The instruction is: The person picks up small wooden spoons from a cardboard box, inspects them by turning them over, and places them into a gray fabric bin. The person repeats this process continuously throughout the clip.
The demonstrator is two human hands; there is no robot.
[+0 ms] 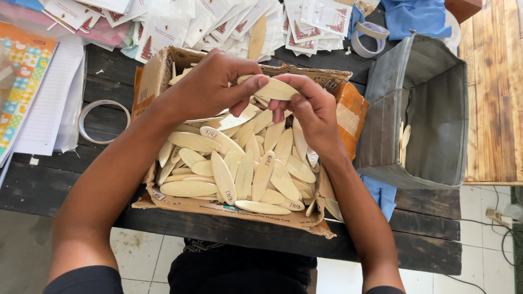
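Left hand: the left hand (210,81) is curled over the far part of the cardboard box (163,73), its thumb and fingertips pinching one end of a pale wooden oval piece (275,88).
Right hand: the right hand (310,111) has its fingers closed on the other end of the same piece, so both hands grip it together, above the heap.
Held piece: flat, leaf-shaped, light wood, lying roughly level between the two hands over the far half of the box.
Heap: many like wooden oval pieces (239,169) fill the box in a loose pile, some bearing dark stamped marks.
Box edges: the flaps are torn and splayed; the near flap overhangs the near table edge, and the right wall is just beside a grey fabric bin (436,109).
Bin: open-topped, on the right, with a few wooden pieces standing inside.
Open room: a bare strip of tabletop lies left of the box, with a clear tape ring (103,121) on it.
Far side: small white packets (218,22) are spread thickly beyond the box.
Surface: a dark plank table (425,245); pale floor tiles show below its near edge.
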